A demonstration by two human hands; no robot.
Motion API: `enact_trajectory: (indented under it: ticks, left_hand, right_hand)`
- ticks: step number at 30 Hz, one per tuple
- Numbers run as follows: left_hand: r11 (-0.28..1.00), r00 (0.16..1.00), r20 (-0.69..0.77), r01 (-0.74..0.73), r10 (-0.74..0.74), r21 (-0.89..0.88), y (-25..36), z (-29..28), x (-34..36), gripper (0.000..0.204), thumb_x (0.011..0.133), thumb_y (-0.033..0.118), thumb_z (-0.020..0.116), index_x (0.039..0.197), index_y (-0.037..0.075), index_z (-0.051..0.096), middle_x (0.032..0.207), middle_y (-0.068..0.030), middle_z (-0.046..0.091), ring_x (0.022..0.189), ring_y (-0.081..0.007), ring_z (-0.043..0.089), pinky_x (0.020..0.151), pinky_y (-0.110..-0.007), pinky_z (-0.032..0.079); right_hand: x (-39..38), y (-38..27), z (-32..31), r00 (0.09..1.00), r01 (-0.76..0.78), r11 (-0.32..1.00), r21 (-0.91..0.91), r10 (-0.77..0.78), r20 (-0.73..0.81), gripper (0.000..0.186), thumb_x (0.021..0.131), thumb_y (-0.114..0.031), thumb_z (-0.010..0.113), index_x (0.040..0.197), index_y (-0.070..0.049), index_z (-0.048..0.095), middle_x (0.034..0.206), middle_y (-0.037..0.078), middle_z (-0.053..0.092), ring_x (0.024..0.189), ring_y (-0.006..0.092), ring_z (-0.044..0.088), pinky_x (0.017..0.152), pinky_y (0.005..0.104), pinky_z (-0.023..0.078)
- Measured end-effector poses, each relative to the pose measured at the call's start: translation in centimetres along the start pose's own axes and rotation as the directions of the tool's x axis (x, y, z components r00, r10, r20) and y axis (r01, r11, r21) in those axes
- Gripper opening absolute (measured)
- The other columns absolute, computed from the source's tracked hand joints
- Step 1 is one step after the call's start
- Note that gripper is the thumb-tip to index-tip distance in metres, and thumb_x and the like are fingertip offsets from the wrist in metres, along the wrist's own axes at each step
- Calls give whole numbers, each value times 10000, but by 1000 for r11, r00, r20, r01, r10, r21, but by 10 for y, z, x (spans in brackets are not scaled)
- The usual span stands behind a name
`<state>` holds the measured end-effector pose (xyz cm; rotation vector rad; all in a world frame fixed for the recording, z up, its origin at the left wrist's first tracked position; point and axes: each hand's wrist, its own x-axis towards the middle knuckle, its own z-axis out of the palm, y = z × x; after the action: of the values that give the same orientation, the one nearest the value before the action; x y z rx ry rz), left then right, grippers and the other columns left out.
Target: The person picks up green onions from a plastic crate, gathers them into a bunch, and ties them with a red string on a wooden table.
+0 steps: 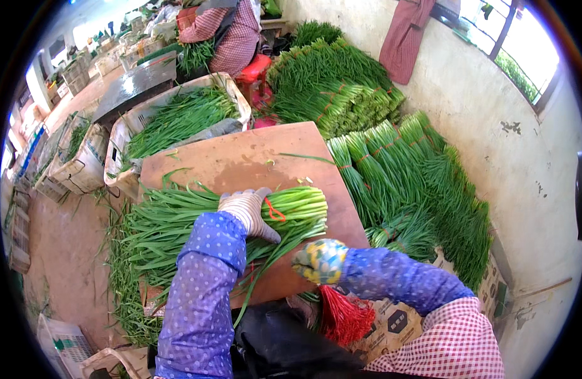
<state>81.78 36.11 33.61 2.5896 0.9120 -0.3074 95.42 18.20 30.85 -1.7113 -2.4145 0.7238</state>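
A thick bundle of garlic chives [303,203] lies across the brown board, its pale cut ends to the right and its long leaves spreading left. A red tie [274,210] shows at the bundle near the stem ends. My left hand [245,211], in a striped grey-and-white glove, presses over the bundle with its fingers wrapped round the stems beside the tie. My right hand [320,261], in a yellow, blue and white glove, is apart from the bundle at the board's near right. Its fingers are curled; what they hold, if anything, is hidden. Red ties [344,316] hang in a bunch just below it.
The board [272,142] has damp patches and loose leaves. Tied chive bundles [392,164] are stacked along the wall at the right. A white crate [240,101] of chives stands at the far left. Beyond it, another person [237,38] sits on a red stool [256,66].
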Motion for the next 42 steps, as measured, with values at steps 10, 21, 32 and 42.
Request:
enact_trajectory:
  ticks: [10,21,32,42]
  left_hand:
    - [990,997,66,-28,37,-139,-15,5,9,984,463,434,870,1277,70,453,1139,-177,613,1080,-334,574,927,-385,446]
    - [992,996,80,-14,24,-125,-5,1,8,1001,457,419,878,1292,77,444,1147,-174,610,1095,-336,564,948,-386,429]
    - [998,1000,30,-2,4,-62,1,1,3,1010,461,417,875,1305,82,434,1151,-181,605,1097,-334,563,948,-387,429]
    - [998,998,66,-11,15,-60,11,5,-11,967,466,436,867,1267,78,460,1129,-182,613,1078,-334,573,929,-390,442]
  right_hand:
    - [58,-15,50,975,-169,972,165,190,-118,224,841,-247,548,1019,-166,659,931,137,655,891,323,635,761,414,508]
    - [87,-30,37,978,-128,980,155,98,184,315,898,-358,473,991,-113,646,939,133,658,874,338,634,764,432,491]
    - [88,-34,48,986,105,973,-208,-74,152,251,887,-219,455,1067,-137,609,1028,98,611,909,284,640,682,414,524]
    - [36,-24,53,987,158,986,50,-159,5,650,682,-213,654,1311,-183,491,1201,164,492,1098,349,517,894,416,457]
